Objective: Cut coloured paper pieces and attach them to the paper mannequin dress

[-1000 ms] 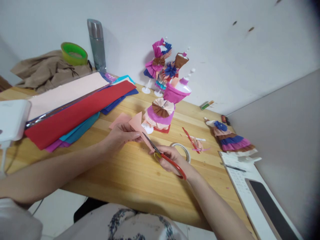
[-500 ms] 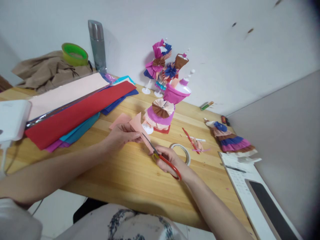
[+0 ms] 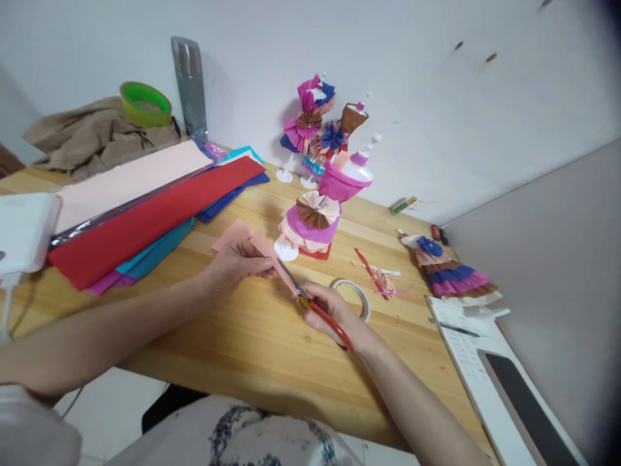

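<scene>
My left hand (image 3: 245, 262) pinches a folded piece of peach crepe paper (image 3: 263, 243) between thumb and fingers, above the wooden table (image 3: 233, 349). My right hand (image 3: 330, 307) grips red-handled scissors (image 3: 332, 323), whose blades lie along the paper's edge and look closed on it. A narrow strip of the paper hangs along the blades toward my right fingers. Another peach paper piece (image 3: 233, 234) lies on the table behind my left hand. Just beyond the scissors stands a small dress form (image 3: 317, 220) in pink and magenta paper with a pleated brown-and-cream rosette.
A roll of tape (image 3: 363, 299) lies beside my right hand, with paper scraps (image 3: 383, 282) past it. Folded crepe sheets (image 3: 160, 217) spread at left, near a white charger (image 3: 29, 233). A flask (image 3: 190, 87) and more dressed forms (image 3: 310, 123) stand at the wall.
The scissor blades have closed along the peach paper. The paper's upper tip, which stood up and fanned out before, now sits lower and narrower. My left hand has hardly moved.
</scene>
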Action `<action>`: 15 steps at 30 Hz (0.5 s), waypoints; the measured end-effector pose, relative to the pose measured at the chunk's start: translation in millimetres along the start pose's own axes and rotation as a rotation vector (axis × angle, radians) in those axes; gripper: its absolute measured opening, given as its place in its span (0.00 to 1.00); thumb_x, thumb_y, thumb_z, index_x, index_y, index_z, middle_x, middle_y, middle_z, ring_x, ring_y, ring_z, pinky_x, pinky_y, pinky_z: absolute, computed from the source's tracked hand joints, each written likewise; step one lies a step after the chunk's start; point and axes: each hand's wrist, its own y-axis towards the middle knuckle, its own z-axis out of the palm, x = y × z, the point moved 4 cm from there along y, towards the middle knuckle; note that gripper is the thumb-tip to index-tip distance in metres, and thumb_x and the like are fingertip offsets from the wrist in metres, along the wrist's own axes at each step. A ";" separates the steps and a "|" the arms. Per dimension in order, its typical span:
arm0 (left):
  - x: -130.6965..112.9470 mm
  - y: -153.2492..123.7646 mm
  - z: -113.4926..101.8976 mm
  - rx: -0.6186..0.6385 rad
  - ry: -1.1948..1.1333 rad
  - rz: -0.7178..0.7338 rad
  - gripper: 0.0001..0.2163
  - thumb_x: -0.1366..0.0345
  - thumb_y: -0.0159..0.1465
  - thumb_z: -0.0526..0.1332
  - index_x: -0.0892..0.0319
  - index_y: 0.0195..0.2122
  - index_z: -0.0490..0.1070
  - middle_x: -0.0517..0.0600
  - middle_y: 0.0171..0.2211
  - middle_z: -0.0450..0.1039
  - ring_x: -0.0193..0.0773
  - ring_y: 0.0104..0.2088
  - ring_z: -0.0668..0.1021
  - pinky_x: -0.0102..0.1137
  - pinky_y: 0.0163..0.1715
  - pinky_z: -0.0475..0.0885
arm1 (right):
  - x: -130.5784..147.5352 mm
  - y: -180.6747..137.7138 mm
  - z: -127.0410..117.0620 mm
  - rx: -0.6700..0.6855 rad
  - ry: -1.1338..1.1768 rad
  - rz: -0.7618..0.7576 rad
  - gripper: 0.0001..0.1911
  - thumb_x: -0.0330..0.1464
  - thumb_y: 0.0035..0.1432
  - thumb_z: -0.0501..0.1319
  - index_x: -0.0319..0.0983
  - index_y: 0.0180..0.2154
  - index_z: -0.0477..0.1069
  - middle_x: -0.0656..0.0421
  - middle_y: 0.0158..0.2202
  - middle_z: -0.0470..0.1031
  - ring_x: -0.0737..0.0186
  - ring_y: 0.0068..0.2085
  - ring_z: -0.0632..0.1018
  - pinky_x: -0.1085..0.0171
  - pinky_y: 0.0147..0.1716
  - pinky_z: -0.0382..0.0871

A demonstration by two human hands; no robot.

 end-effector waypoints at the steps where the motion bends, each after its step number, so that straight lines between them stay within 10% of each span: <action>1: 0.0 0.0 -0.4 -0.011 -0.004 0.000 0.10 0.63 0.49 0.74 0.65 0.28 0.82 0.58 0.28 0.82 0.45 0.33 0.83 0.34 0.37 0.76 | 0.2 0.0 -0.2 0.003 0.002 0.003 0.27 0.55 0.56 0.61 0.37 0.41 0.70 0.65 0.26 0.55 0.69 0.25 0.58 0.68 0.22 0.51; 15: -8.6 -4.6 1.0 -0.018 0.010 -0.022 0.08 0.65 0.50 0.74 0.63 0.28 0.82 0.54 0.27 0.82 0.37 0.28 0.81 0.31 0.34 0.76 | -9.5 5.8 3.4 -0.043 0.082 0.009 0.26 0.55 0.53 0.64 0.37 0.36 0.71 0.68 0.20 0.55 0.73 0.20 0.54 0.69 0.19 0.48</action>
